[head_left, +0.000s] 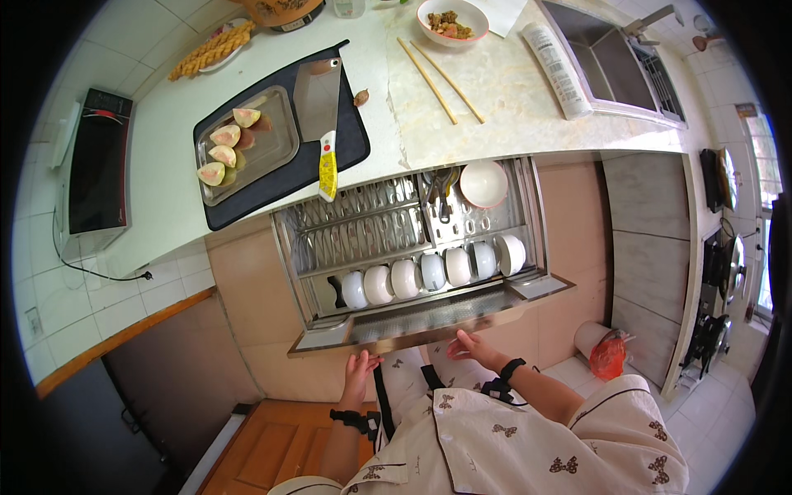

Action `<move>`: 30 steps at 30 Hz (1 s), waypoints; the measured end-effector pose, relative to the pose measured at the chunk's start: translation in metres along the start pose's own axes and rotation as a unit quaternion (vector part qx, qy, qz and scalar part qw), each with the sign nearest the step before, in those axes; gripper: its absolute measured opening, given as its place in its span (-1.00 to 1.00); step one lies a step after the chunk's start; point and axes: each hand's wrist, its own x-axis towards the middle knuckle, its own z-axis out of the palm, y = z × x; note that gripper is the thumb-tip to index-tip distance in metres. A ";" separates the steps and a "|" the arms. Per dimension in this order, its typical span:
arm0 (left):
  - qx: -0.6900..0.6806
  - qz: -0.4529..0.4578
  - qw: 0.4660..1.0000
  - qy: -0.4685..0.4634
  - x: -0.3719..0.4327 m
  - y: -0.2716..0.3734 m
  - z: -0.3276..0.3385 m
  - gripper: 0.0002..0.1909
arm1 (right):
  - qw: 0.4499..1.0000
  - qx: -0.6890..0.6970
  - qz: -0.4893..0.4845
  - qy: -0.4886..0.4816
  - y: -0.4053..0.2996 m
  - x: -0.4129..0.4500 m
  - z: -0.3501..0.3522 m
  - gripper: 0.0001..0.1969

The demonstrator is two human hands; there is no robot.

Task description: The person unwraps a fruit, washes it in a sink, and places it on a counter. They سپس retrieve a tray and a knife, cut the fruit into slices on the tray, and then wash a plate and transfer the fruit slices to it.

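A steel pull-out dish-rack drawer (433, 312) stands extended in front of me below the worktop. At the left part of its front edge is my left hand (360, 372), fingers slightly spread and holding nothing. My right hand (475, 349) has its fingertips at the lower edge of the drawer front, apart and not wrapped around it; whether they press on it is hard to tell. Inside, a row of white and pale-blue bowls (405, 278) leans on edge along the front. Another white bowl (484, 184) lies at the back right, beside dark-handled utensils (443, 192).
On the worktop (371, 148), a cleaver (317, 99) and a steel tray (272, 148) with fruit wedges (224, 135) lie on a black cutting board (352, 139). Chopsticks (427, 80), a food bowl (453, 25), a sink (609, 62) and a microwave (99, 167) surround it.
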 end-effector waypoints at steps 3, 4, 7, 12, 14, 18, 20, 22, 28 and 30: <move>0.015 0.000 1.000 -0.011 0.003 0.003 0.001 -0.73 | 0.999 -0.025 -0.025 0.038 0.004 0.006 -0.005 -0.49; 0.016 0.000 1.000 -0.011 0.003 0.003 0.001 -0.73 | 0.995 -0.052 -0.047 0.065 0.006 0.008 -0.007 -0.51; 0.030 0.020 0.999 -0.020 0.005 0.001 0.002 -0.72 | 0.989 -0.074 -0.082 0.095 0.008 0.008 -0.010 -0.53; -0.013 0.057 0.998 0.018 0.012 0.004 0.015 -0.76 | 0.988 -0.053 -0.090 0.116 0.000 0.018 -0.004 -0.54; -0.013 0.062 0.998 0.022 0.021 0.013 0.021 -0.76 | 0.988 -0.045 -0.092 0.120 -0.012 0.025 -0.006 -0.54; -0.005 0.068 0.997 0.028 0.043 0.035 0.024 -0.71 | 0.988 -0.025 -0.109 0.104 -0.043 0.041 -0.005 -0.55; -0.010 0.080 0.996 0.027 0.051 0.048 0.026 -0.70 | 0.985 -0.009 -0.136 0.104 -0.059 0.048 0.000 -0.55; -0.016 0.096 0.995 0.034 0.055 0.064 0.025 -0.68 | 0.985 0.006 -0.138 0.105 -0.072 0.053 0.006 -0.57; -0.054 0.141 0.988 -0.016 0.078 0.095 0.039 -0.67 | 0.968 0.080 -0.192 0.143 -0.107 0.064 0.025 -0.61; -0.055 0.147 0.988 -0.011 0.085 0.107 0.039 -0.68 | 0.970 0.069 -0.196 0.127 -0.123 0.070 0.025 -0.62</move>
